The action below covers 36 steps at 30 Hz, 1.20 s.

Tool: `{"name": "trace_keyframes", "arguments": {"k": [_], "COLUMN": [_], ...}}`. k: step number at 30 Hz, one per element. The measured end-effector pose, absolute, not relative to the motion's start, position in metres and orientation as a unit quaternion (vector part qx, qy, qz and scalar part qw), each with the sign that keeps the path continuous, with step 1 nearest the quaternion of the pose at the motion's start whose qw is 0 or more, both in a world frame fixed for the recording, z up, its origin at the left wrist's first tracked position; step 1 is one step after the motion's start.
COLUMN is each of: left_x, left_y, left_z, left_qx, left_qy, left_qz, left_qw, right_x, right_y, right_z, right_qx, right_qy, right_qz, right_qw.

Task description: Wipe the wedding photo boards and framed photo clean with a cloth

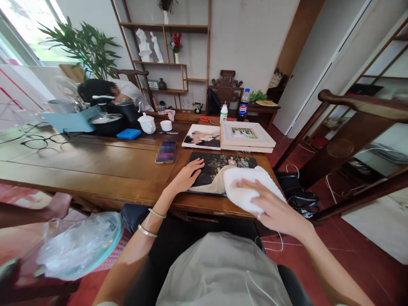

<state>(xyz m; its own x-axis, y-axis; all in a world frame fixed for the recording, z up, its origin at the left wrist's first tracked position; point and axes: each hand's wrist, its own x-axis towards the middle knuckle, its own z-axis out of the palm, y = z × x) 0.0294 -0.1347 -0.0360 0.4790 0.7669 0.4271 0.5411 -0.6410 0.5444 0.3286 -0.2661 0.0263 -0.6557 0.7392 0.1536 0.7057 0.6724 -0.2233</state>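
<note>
A dark photo album or panel (pixel 207 168) lies flat at the table's front edge, with two people in wedding clothes pictured near its top right. My left hand (pixel 188 174) rests on its left edge, fingers stretched out and holding nothing. On the right, my right hand (pixel 266 204) has a fluffy white cloth (pixel 242 182) bunched under its fingers, pressed over the panel's lower right corner. The cloth hides that corner and hangs past the table edge. Just behind lie an open-looking photo book (pixel 202 136) and a white framed picture (pixel 248 135).
Around the wooden table (pixel 127 170) are a phone (pixel 166 151), a blue box (pixel 128 134), a white teapot (pixel 147 123), a cup (pixel 166 125), a cola bottle (pixel 244 105), a small white bottle (pixel 224 113) and orange scissors (pixel 207 120). A person (pixel 130 91) bends forward opposite. A chair (pixel 341 146) stands right.
</note>
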Motion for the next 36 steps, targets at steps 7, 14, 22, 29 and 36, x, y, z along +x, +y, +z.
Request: {"name": "trace_keyframes", "arguments": {"k": [7, 14, 22, 29, 36], "left_x": [0.03, 0.029, 0.029, 0.03, 0.03], "left_y": [-0.134, -0.133, -0.133, -0.135, -0.134], "left_z": [-0.036, -0.036, -0.038, -0.036, -0.035], "left_qx": [0.84, 0.841, 0.84, 0.84, 0.841], "left_qy": [0.385, 0.382, 0.384, 0.391, 0.383], "left_qz": [0.338, 0.334, 0.339, 0.333, 0.334], "left_qw": [0.179, 0.187, 0.181, 0.174, 0.185], "right_x": [0.328, 0.337, 0.324, 0.305, 0.318], "right_y": [-0.249, -0.154, -0.176, -0.254, -0.175], "right_z": [0.025, 0.024, 0.027, 0.028, 0.027], "right_qx": [-0.427, -0.502, -0.473, -0.356, -0.393], "right_qy": [-0.89, -0.853, -0.87, -0.923, -0.913], "right_qz": [0.083, 0.077, 0.064, 0.082, 0.021], "right_qw": [0.137, 0.123, 0.125, 0.12, 0.108]}}
